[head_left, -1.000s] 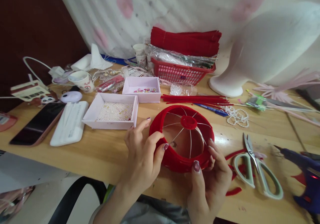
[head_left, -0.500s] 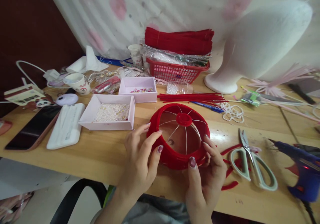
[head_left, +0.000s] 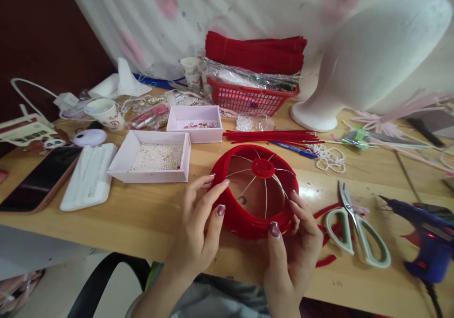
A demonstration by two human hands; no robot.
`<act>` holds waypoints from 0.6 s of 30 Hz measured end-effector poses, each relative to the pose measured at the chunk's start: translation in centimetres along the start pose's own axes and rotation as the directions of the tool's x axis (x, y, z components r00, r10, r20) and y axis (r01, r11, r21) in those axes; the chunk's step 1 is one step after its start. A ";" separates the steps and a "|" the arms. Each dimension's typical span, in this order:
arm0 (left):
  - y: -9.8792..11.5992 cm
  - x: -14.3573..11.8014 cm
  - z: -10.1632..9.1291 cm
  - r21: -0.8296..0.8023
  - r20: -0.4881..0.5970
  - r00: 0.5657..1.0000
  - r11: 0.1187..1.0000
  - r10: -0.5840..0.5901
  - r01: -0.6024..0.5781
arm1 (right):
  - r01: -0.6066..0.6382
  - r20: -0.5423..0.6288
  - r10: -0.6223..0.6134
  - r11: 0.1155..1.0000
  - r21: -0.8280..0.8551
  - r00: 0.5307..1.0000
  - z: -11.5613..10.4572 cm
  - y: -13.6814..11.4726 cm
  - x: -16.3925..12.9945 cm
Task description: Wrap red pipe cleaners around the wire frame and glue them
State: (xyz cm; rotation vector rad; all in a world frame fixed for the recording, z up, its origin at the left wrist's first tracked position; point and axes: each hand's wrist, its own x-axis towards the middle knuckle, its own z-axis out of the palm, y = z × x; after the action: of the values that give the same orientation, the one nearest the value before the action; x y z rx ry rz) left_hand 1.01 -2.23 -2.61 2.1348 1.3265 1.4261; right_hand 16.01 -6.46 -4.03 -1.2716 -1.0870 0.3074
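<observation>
Lightly held from both sides, a red wire-spoked frame (head_left: 238, 221) sits on the wooden table (head_left: 152, 214).
The left hand (head_left: 198, 223) is part open, its fingertips resting on the left of the rim, its thumb spread apart from them; the right hand (head_left: 295, 248) holds the frame with thumb at the near edge and fingers on the right side. Green-handled scissors (head_left: 351, 209) lie just right of that hand.

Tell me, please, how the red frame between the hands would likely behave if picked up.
The red frame seems light for its size, being largely open inside. Its thin wires may bend if pushed. Its rounded outline suggests it could roll if stood on edge.
</observation>
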 end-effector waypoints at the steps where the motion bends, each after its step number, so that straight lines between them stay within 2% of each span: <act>1: 0.1 0.0 0.0 0.002 0.010 1.000 1.000 -0.007 0.007 | 0.001 -0.002 -0.001 1.000 0.001 1.000 0.0 0.0 0.0; 5: 0.0 -0.1 0.0 0.017 -0.041 0.999 1.000 -0.023 0.024 | 0.016 -0.012 -0.016 1.000 -0.018 1.000 0.2 -0.1 0.1; 9: 0.0 -0.6 -0.3 0.006 -0.119 0.991 0.998 0.056 -0.056 | 0.014 0.000 -0.014 0.999 -0.030 1.000 0.0 -0.1 0.1; 14: 0.2 -0.8 -0.8 0.058 -0.006 0.983 0.981 0.183 -0.183 | 0.034 0.020 -0.033 0.997 -0.067 0.999 -0.2 -0.1 0.1; 18: 0.1 -0.7 -0.6 0.108 0.011 0.975 0.969 0.223 -0.223 | 0.046 0.022 -0.044 0.995 -0.093 0.999 -0.1 -0.2 0.1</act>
State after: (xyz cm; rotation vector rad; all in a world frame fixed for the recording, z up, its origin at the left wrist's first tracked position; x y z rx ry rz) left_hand 0.47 -2.96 -2.64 2.4209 1.2222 1.4659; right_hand 16.10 -6.52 -3.78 -1.3277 -1.1569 0.2375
